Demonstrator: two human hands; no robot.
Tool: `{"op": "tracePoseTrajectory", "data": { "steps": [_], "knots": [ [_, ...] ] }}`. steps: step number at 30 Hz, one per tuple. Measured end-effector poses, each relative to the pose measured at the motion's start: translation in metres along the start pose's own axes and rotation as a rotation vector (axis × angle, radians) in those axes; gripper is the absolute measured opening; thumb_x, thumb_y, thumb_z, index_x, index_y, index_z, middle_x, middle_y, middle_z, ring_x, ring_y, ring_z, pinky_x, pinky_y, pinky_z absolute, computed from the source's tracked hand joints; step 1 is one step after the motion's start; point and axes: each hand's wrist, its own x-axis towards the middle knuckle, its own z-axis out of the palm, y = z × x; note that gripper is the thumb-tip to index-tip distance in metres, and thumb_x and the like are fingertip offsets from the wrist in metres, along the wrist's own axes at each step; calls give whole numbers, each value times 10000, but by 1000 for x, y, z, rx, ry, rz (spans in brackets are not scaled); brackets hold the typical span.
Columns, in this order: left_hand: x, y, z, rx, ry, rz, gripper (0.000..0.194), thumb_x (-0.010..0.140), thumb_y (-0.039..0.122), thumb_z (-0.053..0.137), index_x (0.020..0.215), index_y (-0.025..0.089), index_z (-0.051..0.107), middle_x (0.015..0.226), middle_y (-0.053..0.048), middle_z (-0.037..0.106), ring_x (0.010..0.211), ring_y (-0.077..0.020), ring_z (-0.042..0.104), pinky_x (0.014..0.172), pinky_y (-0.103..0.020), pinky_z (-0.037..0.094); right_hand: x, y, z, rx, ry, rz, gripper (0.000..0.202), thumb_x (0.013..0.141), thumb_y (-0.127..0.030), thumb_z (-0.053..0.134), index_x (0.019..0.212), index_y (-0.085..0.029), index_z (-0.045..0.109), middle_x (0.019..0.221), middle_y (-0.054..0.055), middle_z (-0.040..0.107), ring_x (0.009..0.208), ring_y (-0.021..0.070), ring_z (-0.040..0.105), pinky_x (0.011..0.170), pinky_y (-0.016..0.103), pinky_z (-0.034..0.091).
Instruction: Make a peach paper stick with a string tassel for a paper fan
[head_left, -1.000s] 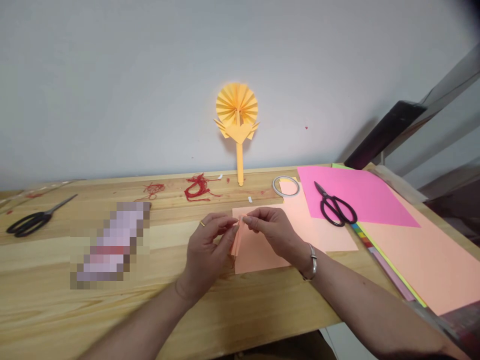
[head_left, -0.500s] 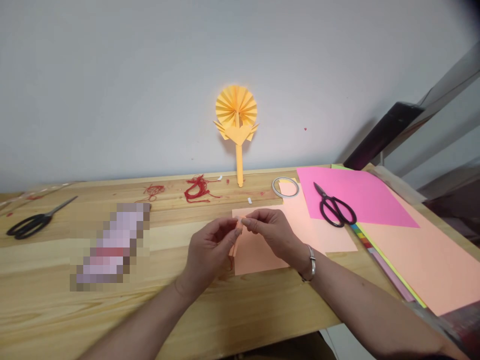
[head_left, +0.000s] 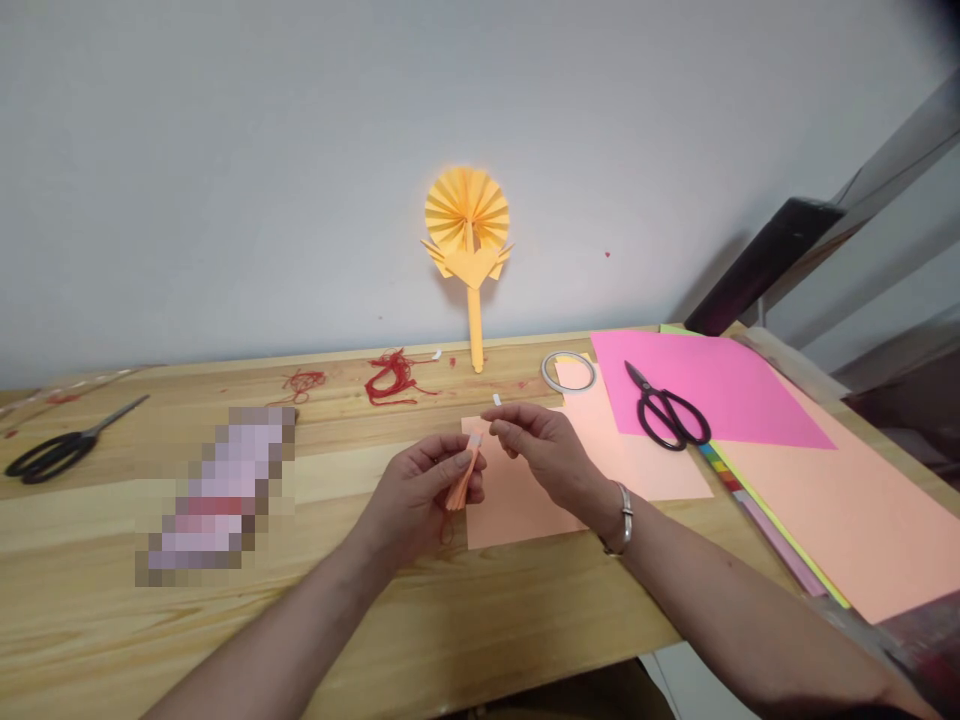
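Pinched between the thumb and fingers of my left hand (head_left: 409, 492) is a small peach paper tassel (head_left: 460, 486), its fringed end pointing down. A pale, shiny patch like tape shows at its top end. Red thread hangs below it. My right hand (head_left: 551, 455) hovers just right of the tassel's top, index finger stretched out and thumb slightly apart, with nothing visible between them. Under the hands lies a peach paper sheet (head_left: 517, 505). Behind them, a roll of double-sided tape (head_left: 547, 385) rests on the table near a small white scrap (head_left: 496, 400).
A yellow paper fan (head_left: 466, 215) leans on the wall. Red thread (head_left: 390, 380) lies at the back. Black scissors (head_left: 660, 418) rest on pink paper (head_left: 720, 390) at right; more scissors (head_left: 56, 457) lie far left, beside a pixelated item (head_left: 232, 480).
My right hand has let go of the tassel's top and drawn slightly away, its fingers parting. In my left hand the tassel has tilted, so its fringe and pale top now show.
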Motion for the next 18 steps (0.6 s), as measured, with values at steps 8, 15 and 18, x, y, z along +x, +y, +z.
{"op": "tracePoseTrajectory", "data": {
  "steps": [8, 15, 18],
  "knots": [
    [0, 3, -5, -295, -190, -144, 112, 734, 136, 688, 842, 108, 700, 709, -31, 614, 514, -28, 489, 474, -139, 421, 0, 3, -1, 36, -198, 12, 215, 779, -334, 634, 929, -201, 712, 808, 4, 637, 727, 118, 494, 718, 289, 406],
    [2, 4, -7, -325, -217, -166, 102, 749, 114, 652, 836, 84, 696, 702, -47, 608, 499, -27, 467, 454, -133, 416, -2, -2, 1, 105, -134, 19, 134, 711, -308, 710, 776, -191, 703, 788, 3, 657, 772, 131, 552, 780, 305, 421],
    [3, 3, -8, -319, -222, -162, 113, 741, 115, 665, 844, 79, 693, 702, -49, 611, 499, -29, 471, 455, -138, 414, -1, -2, 1, 131, -139, 17, 145, 699, -314, 726, 763, -186, 700, 775, 4, 658, 765, 134, 558, 772, 307, 423]
  ]
}}
